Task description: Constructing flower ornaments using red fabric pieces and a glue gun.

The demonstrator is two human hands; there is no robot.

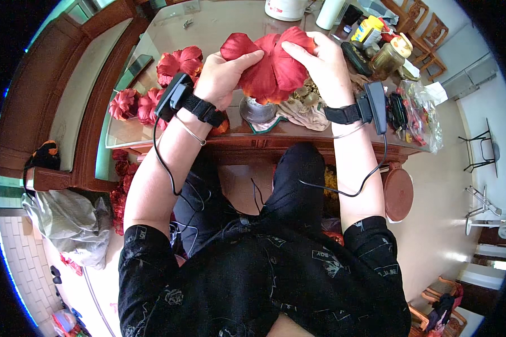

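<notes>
Between my two hands, above the glass-topped table [230, 25], is a large red fabric flower [272, 62] with orange petal edges. My left hand [222, 73] pinches its left petals, thumb on top. At its right side my right hand [323, 59] grips another petal, thumb laid over the front. The fingers beneath the petals are hidden. More red fabric flowers [180, 63] lie on the table left of my left hand. Under the held flower stand a small metal bowl [257, 110] and a crumpled cloth [309, 115].
Jars and bottles crowd the table's right, among them a yellow bottle [367, 31] and a brown glass jar [387, 63]. A clear plastic bag [421, 106] lies at the right corner. A white tub [285, 9] stands at the back. Cables hang from both wrist devices.
</notes>
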